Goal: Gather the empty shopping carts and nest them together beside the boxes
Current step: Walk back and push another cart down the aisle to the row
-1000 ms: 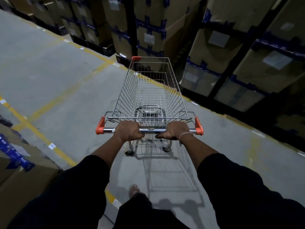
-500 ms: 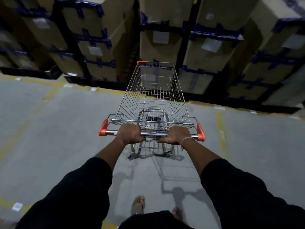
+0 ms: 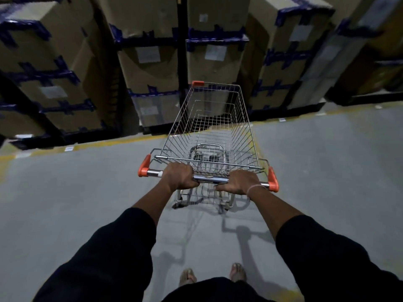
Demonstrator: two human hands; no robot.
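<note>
Gripped the handlebar (image 3: 208, 178) of the empty shopping cart (image 3: 210, 129) with left hand (image 3: 178, 176) and right hand (image 3: 241, 182), fingers curled round it. Stood nose-first near the far boxes (image 3: 150, 68). Probably light, stiff, free-rolling; best steered from the bar.

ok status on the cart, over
Both hands, left hand and right hand, grip the handle bar. Cart empty, nose toward stacked boxes. No second cart in view.
</note>
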